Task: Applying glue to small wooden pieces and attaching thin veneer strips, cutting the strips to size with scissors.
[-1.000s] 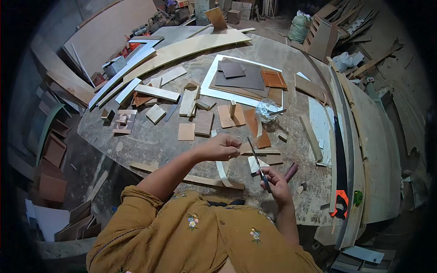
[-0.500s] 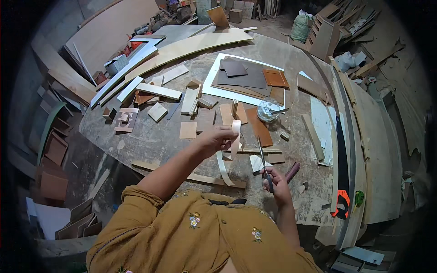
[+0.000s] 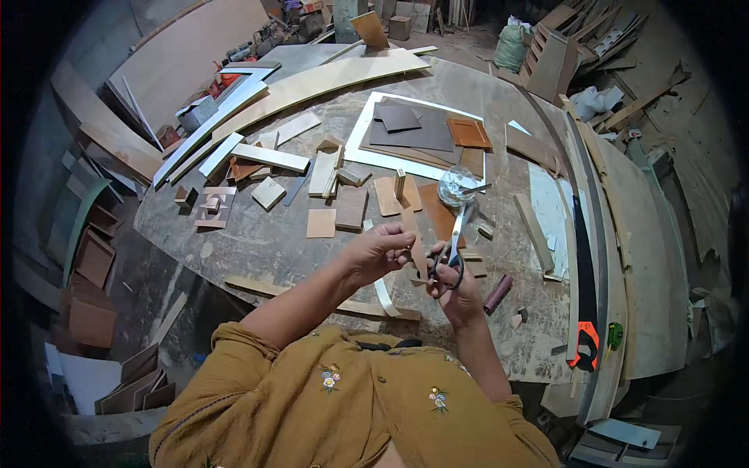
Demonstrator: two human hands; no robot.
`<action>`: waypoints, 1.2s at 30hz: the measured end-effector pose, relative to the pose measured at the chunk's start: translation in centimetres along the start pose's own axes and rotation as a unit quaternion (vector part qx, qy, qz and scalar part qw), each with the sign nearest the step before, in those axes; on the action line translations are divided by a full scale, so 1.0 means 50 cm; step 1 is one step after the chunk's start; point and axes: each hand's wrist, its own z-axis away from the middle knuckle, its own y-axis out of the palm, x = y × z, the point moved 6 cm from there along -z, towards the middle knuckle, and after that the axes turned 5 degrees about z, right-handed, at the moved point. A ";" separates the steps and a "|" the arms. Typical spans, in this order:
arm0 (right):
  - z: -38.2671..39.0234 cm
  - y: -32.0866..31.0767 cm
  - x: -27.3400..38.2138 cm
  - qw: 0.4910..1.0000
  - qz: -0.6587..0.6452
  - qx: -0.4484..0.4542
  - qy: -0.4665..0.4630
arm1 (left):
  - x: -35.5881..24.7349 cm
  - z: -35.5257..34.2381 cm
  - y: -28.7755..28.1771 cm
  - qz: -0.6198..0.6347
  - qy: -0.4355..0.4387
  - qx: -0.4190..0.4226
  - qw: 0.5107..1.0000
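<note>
Pinched in the fingers of my left hand [image 3: 373, 253] is a thin, flexible wood-coloured strip [image 3: 413, 239], standing upright in front of me. My right hand [image 3: 456, 292] grips dark-handled scissors [image 3: 455, 232], whose silver blades point up beside the strip. The lower end of the strip is close to my right fingers; I cannot tell whether they touch it. Beneath both hands, a curled pale strip [image 3: 384, 300], wood offcuts and a purple cylindrical object [image 3: 497, 294] lie on the worn worktable [image 3: 203, 253]. A crumpled clear plastic item [image 3: 452, 187] sits beyond the scissors.
Stacked panels [image 3: 406, 132] and small blocks [image 3: 269, 193] lie across the table. Long boards [image 3: 312, 84] line its back left. A hand saw [image 3: 583, 343] and green tape measure [image 3: 615, 335] are along the right edge. Scrap boards [image 3: 94, 312] lean at the left, and a sack [image 3: 509, 48] stands behind.
The strip in my left hand has flipped from hanging to standing up. My right hand has risen leftward with the scissors, closer to my left hand, and their blades now point more upward.
</note>
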 end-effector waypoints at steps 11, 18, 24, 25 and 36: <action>-0.008 0.018 0.018 0.997 0.065 0.013 -0.036 | 0.006 0.008 -0.013 -0.016 -0.004 -0.039 0.999; -0.007 -0.035 0.048 0.942 0.285 -0.121 -0.132 | -0.014 0.009 -0.018 0.029 0.084 -0.088 0.992; 0.053 0.021 0.042 0.890 0.442 -0.022 -0.105 | -0.056 0.003 -0.047 0.118 0.171 -0.137 0.968; 0.062 0.033 0.035 0.871 0.482 0.014 -0.091 | -0.061 -0.001 -0.041 0.133 0.178 -0.122 0.967; 0.048 0.037 -0.009 0.891 0.440 -0.024 -0.107 | -0.042 -0.017 -0.010 0.223 0.154 -0.125 0.954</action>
